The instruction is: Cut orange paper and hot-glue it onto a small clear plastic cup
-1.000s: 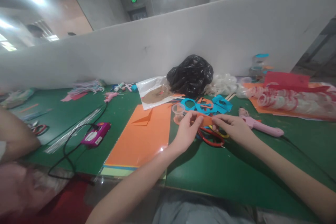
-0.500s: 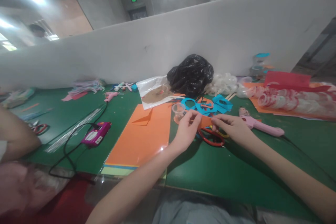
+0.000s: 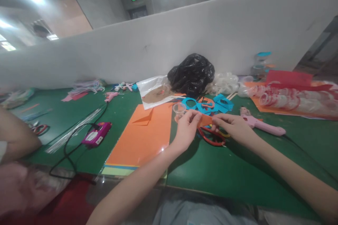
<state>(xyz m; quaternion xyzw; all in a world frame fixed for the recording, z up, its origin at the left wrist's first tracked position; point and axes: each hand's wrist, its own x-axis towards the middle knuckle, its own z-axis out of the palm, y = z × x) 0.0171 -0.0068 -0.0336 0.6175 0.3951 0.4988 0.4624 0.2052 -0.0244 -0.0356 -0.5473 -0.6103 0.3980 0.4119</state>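
Between my two hands is a small piece of orange paper, pinched at both ends. My left hand closes thumb and fingers on its left end; my right hand grips the right end. Just below the paper lie red-handled scissors, their blades hidden. A clear plastic cup stands beyond my left fingers. Behind my hands are blue paper offcuts, some with round holes cut out. A stack of orange paper sheets, with a folded piece on top, lies left of my left forearm.
A pink glue gun lies right of my right hand, its cord trailing right. A black plastic bag sits by the white partition. Stacked clear cups lie far right. A purple power box with black cables and another person's arm are left.
The orange paper has tilted slightly in my fingers, its right end a little lower. Both hands keep their grip and have hardly moved.
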